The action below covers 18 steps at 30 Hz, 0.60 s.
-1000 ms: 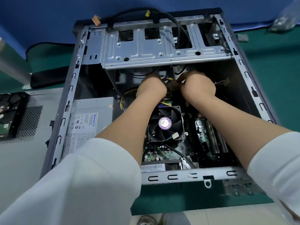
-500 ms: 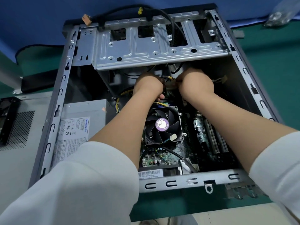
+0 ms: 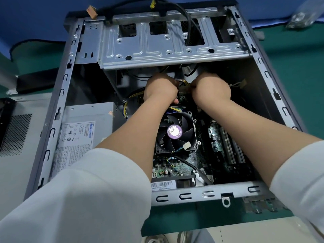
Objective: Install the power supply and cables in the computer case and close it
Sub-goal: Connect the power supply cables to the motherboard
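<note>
Both grips, left hand [image 3: 160, 89] and right hand [image 3: 212, 88], remain curled around the yellow-and-black cable bundle [image 3: 184, 84] inside the open grey metal computer case [image 3: 175, 44], positions unchanged.

We see green mat [image 3: 289, 88] on desk, right of big metal box. Blue wall [image 3: 35, 16] behind, at top. Clear plastic bag [image 3: 306, 18] lies at top right corner, blurry, small shiny bits inside. Small grey block [image 3: 260, 35] sits on mat near that bag. Black flat thing [image 3: 35, 81] lies at left on mat. Black frame [image 3: 5, 118] at far left edge, only part in view. Pale floor [image 3: 245, 232] at bottom. Shoes [image 3: 157, 239] peek in at bottom edge.
</note>
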Tool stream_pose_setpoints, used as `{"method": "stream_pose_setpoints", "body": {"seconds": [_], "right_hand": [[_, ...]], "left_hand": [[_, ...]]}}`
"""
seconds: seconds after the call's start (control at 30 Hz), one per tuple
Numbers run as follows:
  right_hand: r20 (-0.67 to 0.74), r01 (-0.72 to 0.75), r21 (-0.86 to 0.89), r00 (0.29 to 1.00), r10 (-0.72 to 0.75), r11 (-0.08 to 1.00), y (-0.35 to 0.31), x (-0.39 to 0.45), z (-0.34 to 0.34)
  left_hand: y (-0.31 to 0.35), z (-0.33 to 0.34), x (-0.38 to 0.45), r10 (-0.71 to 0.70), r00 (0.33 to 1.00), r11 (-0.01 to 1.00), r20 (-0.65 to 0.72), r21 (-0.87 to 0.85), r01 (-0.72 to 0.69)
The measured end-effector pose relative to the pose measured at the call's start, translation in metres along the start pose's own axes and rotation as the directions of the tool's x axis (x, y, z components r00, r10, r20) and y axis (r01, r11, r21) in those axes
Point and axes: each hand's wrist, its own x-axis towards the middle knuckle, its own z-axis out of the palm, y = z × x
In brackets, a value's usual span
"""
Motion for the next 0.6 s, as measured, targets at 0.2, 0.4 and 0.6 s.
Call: {"method": "stream_pose_setpoints", "body": {"seconds": [0.2,0.4,0.6], "right_hand": [[-0.020,0.013,-0.021,1.000,-0.013,1.000,0.001,0.000,0.000],[-0.025,0.011,-0.041,1.000,-0.012,0.999,0.000,0.000,0.002],[-0.019,0.077,-0.089,0.997,-0.079,0.993,0.001,-0.001,0.002]], "left_hand": [[0.007,-0.007,-0.002,-0.010,1.000,0.974,0.023,0.226,0.005],[0.002,-0.005,-0.002,0.039,0.999,0.982,0.012,0.182,-0.041],[-0.003,-0.002,0.001,0.031,1.000,0.999,0.005,0.030,-0.031]]}}
